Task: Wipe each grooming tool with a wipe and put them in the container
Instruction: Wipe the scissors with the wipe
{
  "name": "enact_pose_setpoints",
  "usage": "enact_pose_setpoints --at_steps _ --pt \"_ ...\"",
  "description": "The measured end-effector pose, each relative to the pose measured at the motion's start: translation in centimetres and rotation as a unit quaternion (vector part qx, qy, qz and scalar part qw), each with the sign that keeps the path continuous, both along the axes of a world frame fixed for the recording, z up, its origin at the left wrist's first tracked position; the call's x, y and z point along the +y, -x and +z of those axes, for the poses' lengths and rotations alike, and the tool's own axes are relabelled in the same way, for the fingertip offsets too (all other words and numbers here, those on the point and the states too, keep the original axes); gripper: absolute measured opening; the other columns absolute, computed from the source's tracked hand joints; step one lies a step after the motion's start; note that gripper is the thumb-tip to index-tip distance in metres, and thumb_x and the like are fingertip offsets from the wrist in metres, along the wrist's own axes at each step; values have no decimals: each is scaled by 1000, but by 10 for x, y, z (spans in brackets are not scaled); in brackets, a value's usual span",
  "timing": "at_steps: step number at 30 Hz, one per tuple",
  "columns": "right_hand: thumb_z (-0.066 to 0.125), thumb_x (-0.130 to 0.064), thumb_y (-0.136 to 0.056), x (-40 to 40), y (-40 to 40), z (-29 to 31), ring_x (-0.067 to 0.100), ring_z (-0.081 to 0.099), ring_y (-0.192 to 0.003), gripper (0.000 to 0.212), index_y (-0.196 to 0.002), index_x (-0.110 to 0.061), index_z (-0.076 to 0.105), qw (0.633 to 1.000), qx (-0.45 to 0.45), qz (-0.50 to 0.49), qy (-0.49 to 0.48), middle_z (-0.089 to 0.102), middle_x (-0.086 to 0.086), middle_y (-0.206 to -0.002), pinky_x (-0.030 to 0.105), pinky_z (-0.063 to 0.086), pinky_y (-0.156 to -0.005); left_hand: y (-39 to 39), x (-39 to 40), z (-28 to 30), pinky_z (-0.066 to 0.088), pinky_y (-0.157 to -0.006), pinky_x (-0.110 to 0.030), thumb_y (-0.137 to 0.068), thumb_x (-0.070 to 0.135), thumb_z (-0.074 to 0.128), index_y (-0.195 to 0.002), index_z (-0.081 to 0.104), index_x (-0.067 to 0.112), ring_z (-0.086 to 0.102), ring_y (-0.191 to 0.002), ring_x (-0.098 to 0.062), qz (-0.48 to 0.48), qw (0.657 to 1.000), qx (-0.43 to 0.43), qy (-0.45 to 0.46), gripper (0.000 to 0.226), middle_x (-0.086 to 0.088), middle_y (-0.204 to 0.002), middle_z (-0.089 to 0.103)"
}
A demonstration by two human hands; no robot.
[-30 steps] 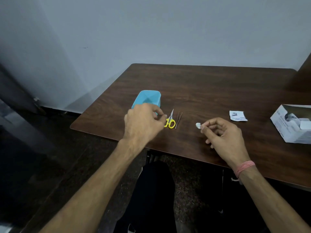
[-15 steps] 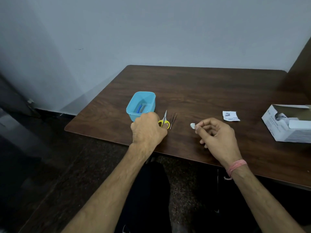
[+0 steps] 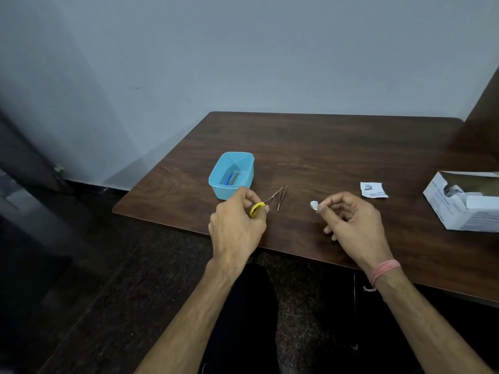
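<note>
The left hand [image 3: 237, 225] is pinching the scissors [image 3: 260, 207] near the table's [image 3: 337, 147] front edge; the right hand [image 3: 351, 222] is pinching the wipe [image 3: 314, 205]. Some tools are lying in the container [image 3: 231, 175]; the tweezers [image 3: 281, 198] are waiting.
</note>
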State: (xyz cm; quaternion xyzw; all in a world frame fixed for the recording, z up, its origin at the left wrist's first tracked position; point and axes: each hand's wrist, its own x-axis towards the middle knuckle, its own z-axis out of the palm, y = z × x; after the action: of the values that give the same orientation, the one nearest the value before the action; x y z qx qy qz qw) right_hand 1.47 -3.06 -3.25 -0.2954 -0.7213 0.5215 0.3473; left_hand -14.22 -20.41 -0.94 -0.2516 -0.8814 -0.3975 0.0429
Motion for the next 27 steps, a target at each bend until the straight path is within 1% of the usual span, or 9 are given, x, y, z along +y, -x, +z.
enact_pose_setpoints --at_steps 3,6,8,13,17,19,22,23,27 --pt "81 -19 -98 0 0 -1 18 74 -63 11 -89 -22 77 1000 3 7 -2 79 1 -88 29 56 -52 -7 -1 -2 57 -76 -33 -91 45 91 -95 71 35 66 -69 -1 -25 993 -81 -80 23 20 -89 78" --pt "78 -16 -101 2 -4 3 20 76 -77 8 -96 -14 73 993 41 99 39 82 5 -106 30 56 -52 -24 12 1 50 -56 -25 -92 38 94 -102 75 25 57 -55 -5 -98 937 -260 -214 25 10 -93 83" --pt "77 -20 -98 0 -10 3 21 77 -86 12 -99 -10 71 983 57 159 66 81 6 -112 33 59 -54 -33 26 3 43 -47 -24 -94 33 92 -108 74 16 50 -50 -10 -130 909 -312 -244 29 4 -91 83" --pt "78 -16 -101 11 -39 3 21 71 -72 6 -100 -11 75 995 42 82 42 80 10 -100 33 57 -51 -48 67 2 44 -46 -26 -100 31 86 -109 68 17 54 -50 -12 -214 906 -290 -222 25 1 -95 84" --pt "81 -19 -100 27 -67 6 19 69 -66 6 -95 -19 79 999 -3 46 10 78 5 -93 32 55 -50 -63 90 -3 48 -48 -27 -104 29 81 -112 64 15 63 -57 -13 -261 890 -314 -203 23 0 -100 86" --pt "81 -18 -100 30 -76 5 19 69 -65 9 -92 -22 80 999 -19 43 6 78 3 -91 32 54 -51 -67 96 -8 53 -50 -27 -106 27 79 -116 64 12 69 -68 -12 -269 881 -328 -211 23 -1 -103 87" --pt "81 -16 -99 31 -80 2 17 68 -64 12 -90 -24 79 998 -37 48 9 78 4 -88 31 53 -52 -70 97 -17 63 -60 -31 -107 23 77 -116 64 9 82 -95 -16 -276 873 -329 -231 21 -5 -106 86" --pt "81 -17 -99 31 -80 2 17 68 -64 12 -90 -25 79 997 -44 56 7 78 4 -88 30 52 -52 -70 97 -19 64 -61 -33 -107 22 78 -115 64 9 83 -97 -18 -280 871 -328 -237 21 -5 -105 86" --pt "82 -15 -98 33 -74 4 18 68 -64 11 -90 -22 78 994 -67 88 -4 77 4 -85 25 49 -49 -63 95 -21 64 -57 -34 -102 16 83 -113 59 12 78 -81 -13 -293 864 -329 -244 27 0 -95 83"
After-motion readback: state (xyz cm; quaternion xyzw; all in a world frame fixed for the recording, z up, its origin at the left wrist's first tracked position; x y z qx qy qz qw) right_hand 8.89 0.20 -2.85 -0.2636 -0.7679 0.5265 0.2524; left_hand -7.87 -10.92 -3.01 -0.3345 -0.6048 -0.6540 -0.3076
